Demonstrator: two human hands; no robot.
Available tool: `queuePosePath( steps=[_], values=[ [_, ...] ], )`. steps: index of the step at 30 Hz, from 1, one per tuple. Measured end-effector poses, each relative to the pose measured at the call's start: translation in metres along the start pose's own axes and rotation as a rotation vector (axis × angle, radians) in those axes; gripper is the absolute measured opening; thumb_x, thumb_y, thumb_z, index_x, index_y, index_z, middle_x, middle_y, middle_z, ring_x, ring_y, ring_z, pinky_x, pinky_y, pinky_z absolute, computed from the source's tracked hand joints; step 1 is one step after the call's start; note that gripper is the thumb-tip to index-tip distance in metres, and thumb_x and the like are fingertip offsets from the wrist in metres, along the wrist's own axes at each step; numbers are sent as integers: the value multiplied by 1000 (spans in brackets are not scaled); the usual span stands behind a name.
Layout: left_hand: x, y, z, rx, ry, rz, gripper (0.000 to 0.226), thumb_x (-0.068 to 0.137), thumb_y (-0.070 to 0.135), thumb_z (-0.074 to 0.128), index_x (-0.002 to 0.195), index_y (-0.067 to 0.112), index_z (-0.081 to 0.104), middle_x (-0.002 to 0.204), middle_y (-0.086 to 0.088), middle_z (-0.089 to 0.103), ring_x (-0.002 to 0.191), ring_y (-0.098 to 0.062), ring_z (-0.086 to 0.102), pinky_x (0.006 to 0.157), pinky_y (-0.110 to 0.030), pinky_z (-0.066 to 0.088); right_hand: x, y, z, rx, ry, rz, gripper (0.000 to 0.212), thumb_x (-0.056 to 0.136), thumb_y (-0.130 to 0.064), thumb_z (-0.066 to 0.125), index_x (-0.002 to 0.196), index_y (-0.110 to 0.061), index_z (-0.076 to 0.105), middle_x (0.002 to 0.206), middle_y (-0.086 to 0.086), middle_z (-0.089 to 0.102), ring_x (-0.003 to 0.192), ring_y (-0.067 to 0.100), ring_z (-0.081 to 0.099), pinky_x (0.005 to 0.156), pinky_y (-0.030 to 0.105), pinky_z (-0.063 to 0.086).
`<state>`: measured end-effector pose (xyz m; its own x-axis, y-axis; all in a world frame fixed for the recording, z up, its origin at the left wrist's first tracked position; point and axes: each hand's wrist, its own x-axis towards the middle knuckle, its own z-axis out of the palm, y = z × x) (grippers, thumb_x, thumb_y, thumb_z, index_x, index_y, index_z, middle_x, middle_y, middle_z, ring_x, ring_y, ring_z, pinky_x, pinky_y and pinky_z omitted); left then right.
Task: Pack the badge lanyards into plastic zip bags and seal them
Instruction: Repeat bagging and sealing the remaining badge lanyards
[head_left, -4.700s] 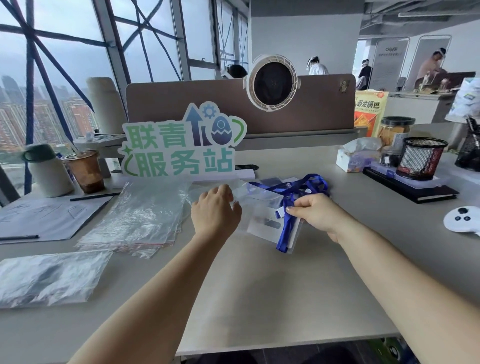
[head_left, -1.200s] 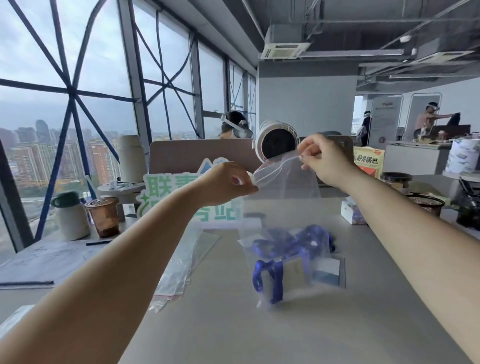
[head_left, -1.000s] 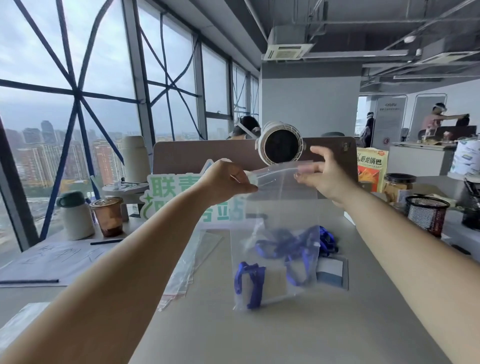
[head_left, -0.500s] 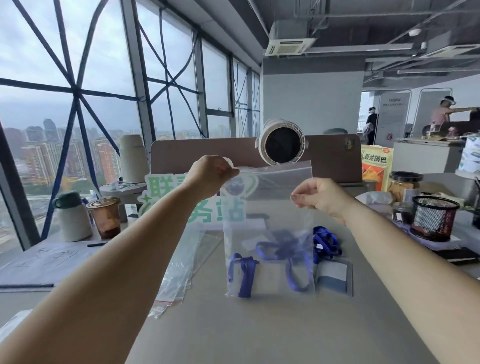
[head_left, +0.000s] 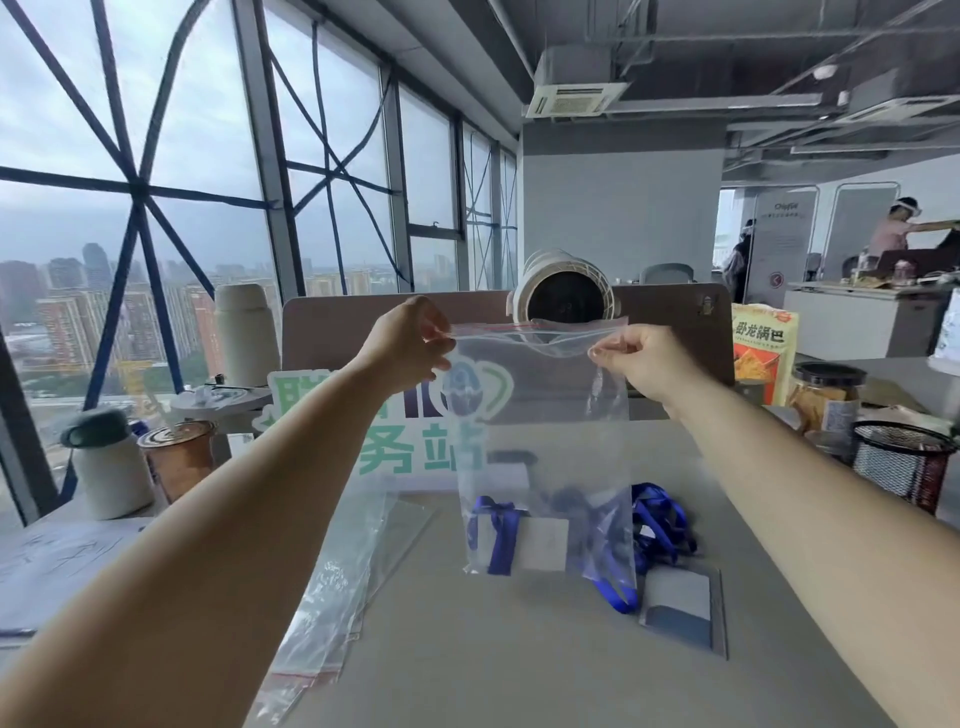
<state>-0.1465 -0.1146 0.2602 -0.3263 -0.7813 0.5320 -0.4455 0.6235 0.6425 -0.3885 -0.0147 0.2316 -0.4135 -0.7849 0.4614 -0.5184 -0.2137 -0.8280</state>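
I hold a clear plastic zip bag (head_left: 545, 415) upright above the desk. My left hand (head_left: 405, 343) pinches its top left corner at the red zip strip. My right hand (head_left: 639, 364) pinches the top right corner. The mouth of the bag gapes a little in the middle. A blue lanyard with a badge card (head_left: 514, 538) lies in the bottom of the bag. Another blue lanyard (head_left: 660, 525) with a badge holder (head_left: 680, 603) lies on the desk behind and to the right of the bag.
A stack of spare zip bags (head_left: 337, 587) lies on the desk at the left. Behind stand a green sign (head_left: 395, 441), a coffee cup (head_left: 179, 457), a flask (head_left: 111, 467) and a fan (head_left: 566, 296). A mesh pen cup (head_left: 901, 462) and jar (head_left: 826, 395) stand at right.
Both hands have taken the bag by its top corners and pulled it taut; my right hand has moved further right along the zip strip. The bag hangs lower with the lanyard settled at the bottom.
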Motion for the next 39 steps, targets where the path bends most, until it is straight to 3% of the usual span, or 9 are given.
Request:
queuePosePath(
  steps=[5, 11, 16, 23, 28, 31, 35, 37, 39],
  values=[
    [12, -1, 0, -87, 111, -44, 7, 87, 8, 63, 83, 14, 62, 85, -9, 70, 75, -20, 71, 65, -36, 60, 17, -12, 1, 33, 55, 13, 7, 88, -6, 62, 85, -12, 63, 81, 6, 65, 58, 12, 54, 46, 13, 39],
    [-30, 13, -22, -90, 184, 50, 3, 85, 12, 63, 88, 13, 65, 84, -2, 69, 67, -10, 66, 53, -16, 49, -21, -27, -11, 170, 27, -104, 17, 89, -5, 60, 81, -19, 64, 87, 5, 69, 80, 15, 64, 79, 28, 52],
    [-136, -19, -17, -113, -94, 32, 6, 83, 7, 68, 86, 11, 65, 82, 6, 67, 62, 12, 60, 60, -3, 43, -103, 16, -21, 4, -228, 30, 10, 84, -8, 67, 87, -17, 71, 96, 5, 72, 89, 13, 62, 88, 28, 49],
    [-261, -78, 19, 50, -585, 7, 21, 82, 10, 70, 82, 30, 63, 100, 10, 72, 100, -5, 65, 95, -32, 50, -218, 77, -16, -339, -464, 157, 34, 86, 6, 51, 86, -21, 72, 94, -4, 71, 90, 14, 63, 84, 28, 48],
    [-292, -68, 26, 159, -625, -42, 15, 89, 21, 62, 103, 24, 64, 113, 6, 65, 110, -7, 59, 90, -16, 41, -249, 89, -13, -487, -510, 166, 34, 89, 0, 46, 94, -23, 71, 102, -4, 68, 106, 13, 60, 89, 21, 42],
    [-286, -60, 37, 330, -533, 33, 33, 96, 37, 47, 126, 25, 56, 140, 3, 49, 130, -15, 43, 102, -24, 32, -247, 86, -4, -489, -464, 124, 35, 95, -29, 51, 129, -27, 53, 139, -2, 49, 133, 17, 40, 109, 32, 32],
    [-284, -71, 59, 699, -786, 45, 55, 99, 49, 21, 150, 33, 6, 158, 6, -9, 146, -19, -10, 118, -45, -6, -255, 89, 17, -868, -795, 98, 73, 90, -66, 22, 149, -33, -4, 156, -15, -11, 144, 16, -18, 116, 45, -10],
    [-284, -78, 62, 733, -883, 21, 53, 99, 49, 24, 149, 36, 9, 159, 7, -7, 146, -21, -9, 116, -49, -8, -255, 95, 19, -997, -870, 132, 81, 85, -73, 19, 149, -32, -6, 156, -14, -12, 144, 17, -18, 115, 47, -14],
    [-274, -78, 62, 629, -765, 1, 51, 95, 54, 33, 144, 38, 28, 159, 8, 8, 147, -19, 2, 116, -48, -4, -242, 97, 23, -985, -754, 123, 80, 86, -72, 25, 150, -31, 1, 158, -11, -5, 146, 19, -9, 116, 49, -9]
  ],
)
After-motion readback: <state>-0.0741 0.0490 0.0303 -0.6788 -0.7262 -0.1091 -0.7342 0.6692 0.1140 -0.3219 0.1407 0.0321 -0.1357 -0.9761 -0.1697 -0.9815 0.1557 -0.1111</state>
